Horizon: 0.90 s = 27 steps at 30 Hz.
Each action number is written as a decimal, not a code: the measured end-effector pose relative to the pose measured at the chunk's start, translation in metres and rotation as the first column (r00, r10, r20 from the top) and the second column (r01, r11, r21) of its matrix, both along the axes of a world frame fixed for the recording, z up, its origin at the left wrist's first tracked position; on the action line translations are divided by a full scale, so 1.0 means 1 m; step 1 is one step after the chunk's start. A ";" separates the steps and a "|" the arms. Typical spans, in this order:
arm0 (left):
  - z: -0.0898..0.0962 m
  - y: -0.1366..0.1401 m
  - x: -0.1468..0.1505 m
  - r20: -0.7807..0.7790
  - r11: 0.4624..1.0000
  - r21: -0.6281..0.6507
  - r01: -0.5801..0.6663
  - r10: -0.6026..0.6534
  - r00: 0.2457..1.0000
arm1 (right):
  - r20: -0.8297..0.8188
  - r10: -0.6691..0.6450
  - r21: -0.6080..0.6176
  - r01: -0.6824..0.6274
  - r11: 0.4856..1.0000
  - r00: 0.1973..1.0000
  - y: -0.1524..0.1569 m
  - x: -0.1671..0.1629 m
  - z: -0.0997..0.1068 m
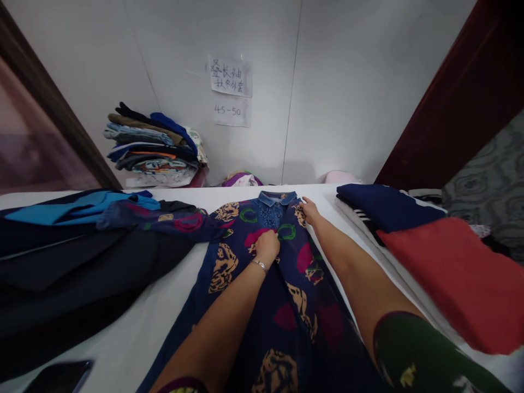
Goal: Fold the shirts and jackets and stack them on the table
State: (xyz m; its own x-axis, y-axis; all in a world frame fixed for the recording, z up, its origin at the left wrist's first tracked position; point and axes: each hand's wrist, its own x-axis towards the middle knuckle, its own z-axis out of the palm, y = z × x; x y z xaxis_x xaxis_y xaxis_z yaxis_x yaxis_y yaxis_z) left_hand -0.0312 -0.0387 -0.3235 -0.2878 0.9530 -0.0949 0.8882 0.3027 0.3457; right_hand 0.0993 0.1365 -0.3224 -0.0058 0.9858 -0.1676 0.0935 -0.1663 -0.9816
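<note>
Patterned garment (282, 295) lay front-up on the white table (176, 297), collar (264, 200) wallward, probably so its front was reachable. Left hand (268, 245) had fingers closed on the front opening, likely steadying it; right hand (310, 212) touched the shoulder edge, couldn't tell if pinching.

A navy patterned shirt (292, 273) lies spread, blue collar (267, 198) farthest, lower part (282, 349) indistinct.

Bare left hand (267, 246), slender silver-toned bracelet (260, 266) at its wrist, bare right hand (310, 211), dark green right sleeve (426, 349), narrow maroon edging (399, 313), yellow and whitish printed motifs (408, 375), left sleeve (184, 386) with similar maroon edging and yellow print
</note>
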 end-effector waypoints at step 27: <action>-0.015 -0.031 0.032 -0.076 0.928 0.181 0.327 -0.318 0.945 | 0.873 0.203 0.044 -0.486 0.873 0.444 -0.016 -0.014 -0.013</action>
State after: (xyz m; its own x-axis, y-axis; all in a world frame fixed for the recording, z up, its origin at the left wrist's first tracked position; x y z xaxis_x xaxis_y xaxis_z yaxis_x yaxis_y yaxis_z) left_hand 0.0011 -0.0695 -0.3390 0.0381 0.9941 0.1013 0.9426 -0.0694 0.3265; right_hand 0.0851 0.1204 -0.3355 -0.3550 0.9339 -0.0433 0.8614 0.3088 -0.4033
